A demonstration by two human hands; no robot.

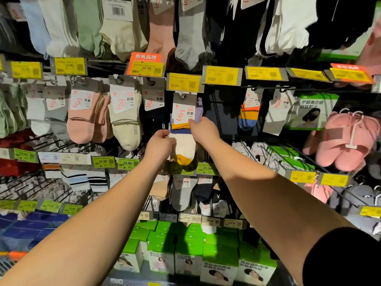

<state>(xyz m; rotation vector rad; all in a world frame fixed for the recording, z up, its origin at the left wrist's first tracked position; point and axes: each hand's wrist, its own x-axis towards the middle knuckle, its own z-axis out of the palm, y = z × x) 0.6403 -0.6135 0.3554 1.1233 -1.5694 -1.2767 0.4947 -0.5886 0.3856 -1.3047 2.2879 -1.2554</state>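
Nearest, a black sleeve point(340, 254) is seen on the right arm. Both arms are stretched up to a striped sock pack point(182, 141), which is hung under a yellow price tag point(184, 82). Its left edge is gripped by the curled fingers of the left hand point(159, 144), and its card is pinched by the right hand point(203, 131). Purple socks point(199, 109) are hung just behind it and cream socks point(125, 118) near its left. Bare dark rack point(223, 118) is seen just right of it. Green boxes point(185, 244) are stacked well below it, closed.

Shop display wall point(224, 112), black wire hooks point(268, 87), yellow price tags point(222, 76), green boxes point(220, 250) on bottom shelf; dim light.
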